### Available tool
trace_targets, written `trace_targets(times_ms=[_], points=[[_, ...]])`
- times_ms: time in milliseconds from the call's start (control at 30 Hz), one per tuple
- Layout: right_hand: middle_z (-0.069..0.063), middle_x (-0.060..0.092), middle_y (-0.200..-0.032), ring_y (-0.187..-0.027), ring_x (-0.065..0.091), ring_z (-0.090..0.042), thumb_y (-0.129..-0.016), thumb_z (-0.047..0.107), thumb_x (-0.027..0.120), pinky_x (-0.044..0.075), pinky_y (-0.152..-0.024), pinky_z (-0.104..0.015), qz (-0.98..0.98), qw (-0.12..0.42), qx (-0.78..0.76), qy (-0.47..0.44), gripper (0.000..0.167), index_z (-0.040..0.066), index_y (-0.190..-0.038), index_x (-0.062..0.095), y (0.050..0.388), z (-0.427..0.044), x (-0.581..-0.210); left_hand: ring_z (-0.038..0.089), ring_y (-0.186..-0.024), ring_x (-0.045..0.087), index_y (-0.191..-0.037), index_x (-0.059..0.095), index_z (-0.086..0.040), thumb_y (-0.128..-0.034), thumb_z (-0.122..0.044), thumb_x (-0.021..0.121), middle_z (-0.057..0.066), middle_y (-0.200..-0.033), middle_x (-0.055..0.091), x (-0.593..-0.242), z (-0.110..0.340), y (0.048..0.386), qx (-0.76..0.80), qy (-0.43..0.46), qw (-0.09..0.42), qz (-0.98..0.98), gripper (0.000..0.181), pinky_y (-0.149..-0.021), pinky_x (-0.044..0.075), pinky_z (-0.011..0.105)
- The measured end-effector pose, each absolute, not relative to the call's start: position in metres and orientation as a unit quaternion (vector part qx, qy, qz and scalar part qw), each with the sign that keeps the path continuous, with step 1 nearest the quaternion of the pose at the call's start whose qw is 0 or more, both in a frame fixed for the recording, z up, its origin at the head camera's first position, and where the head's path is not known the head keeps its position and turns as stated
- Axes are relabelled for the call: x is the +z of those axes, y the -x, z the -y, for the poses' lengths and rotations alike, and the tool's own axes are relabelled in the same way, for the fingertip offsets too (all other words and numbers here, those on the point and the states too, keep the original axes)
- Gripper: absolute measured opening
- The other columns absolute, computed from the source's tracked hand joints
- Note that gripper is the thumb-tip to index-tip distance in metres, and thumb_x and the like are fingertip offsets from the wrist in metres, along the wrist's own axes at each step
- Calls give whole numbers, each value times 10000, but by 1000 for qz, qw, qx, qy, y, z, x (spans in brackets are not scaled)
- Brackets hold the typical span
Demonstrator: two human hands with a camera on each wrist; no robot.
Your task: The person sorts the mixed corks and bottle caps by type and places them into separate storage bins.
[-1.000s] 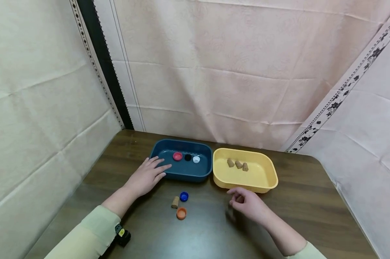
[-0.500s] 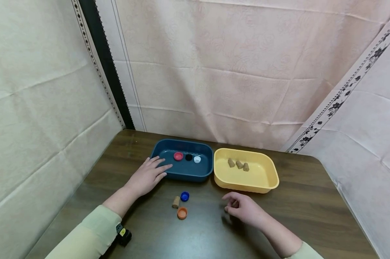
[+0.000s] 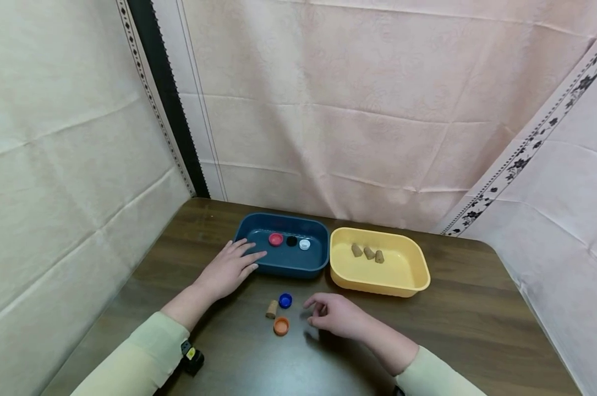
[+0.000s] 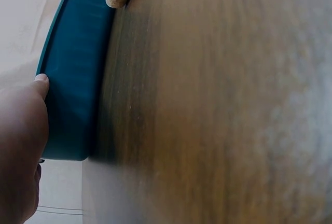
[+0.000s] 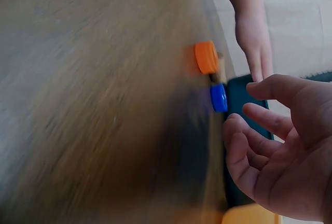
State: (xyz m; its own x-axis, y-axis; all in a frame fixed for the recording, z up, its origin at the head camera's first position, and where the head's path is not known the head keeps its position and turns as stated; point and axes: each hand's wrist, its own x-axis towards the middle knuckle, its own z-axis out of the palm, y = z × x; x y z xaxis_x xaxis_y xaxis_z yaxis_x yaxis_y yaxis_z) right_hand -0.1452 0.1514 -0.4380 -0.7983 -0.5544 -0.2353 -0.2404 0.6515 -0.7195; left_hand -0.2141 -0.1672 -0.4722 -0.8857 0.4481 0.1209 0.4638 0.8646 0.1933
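Observation:
My left hand (image 3: 227,271) rests on the near left rim of the dark blue tray (image 3: 289,269), its fingers spread. In the left wrist view the thumb (image 4: 41,83) touches that rim. My right hand (image 3: 339,314) hovers over the table just right of the loose caps, fingers loosely bent with nothing between them. A blue bottle cap (image 3: 285,300) lies closest to it. Beside that cap are a cork (image 3: 272,309) and an orange cap (image 3: 280,326). The right wrist view shows the blue cap (image 5: 219,98) and orange cap (image 5: 206,57) beyond the fingers.
Inside the blue tray lie a red cap (image 3: 275,239), a black cap (image 3: 291,241) and a white cap (image 3: 305,244). A yellow tray (image 3: 377,287) adjoins it on the right and holds three corks (image 3: 369,253). Cloth curtains (image 3: 308,110) surround the wooden table (image 3: 476,308).
My right hand has moved left from in front of the yellow tray toward the blue cap. The left hand stays on the blue tray's rim. The view has shifted slightly.

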Motion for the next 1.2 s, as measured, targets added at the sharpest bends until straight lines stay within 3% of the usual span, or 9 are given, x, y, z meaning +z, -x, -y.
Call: trace_targets(times_ms=[633, 1200], points=[[81, 623, -792, -691, 574, -107, -903, 306, 739, 483, -612, -276, -885, 270, -294, 240, 243, 252, -1135, 692, 148, -103, -448, 309, -1485, 226, -1483, 457, -373, -1055, -466, 403, 47, -1560, 398, -471, 168, 216, -112, 232, 26, 966, 442, -1190, 128, 574], [107, 573, -765, -687, 524, -61, -831, 344, 801, 448, -624, -249, -916, 206, -218, 265, 351, 215, -1132, 675, 137, -88, -453, 318, -1481, 236, -1484, 464, -360, -1049, -462, 424, 63, -1553, 407, -471, 167, 215, -113, 233, 34, 965, 448, -1188, 138, 575]])
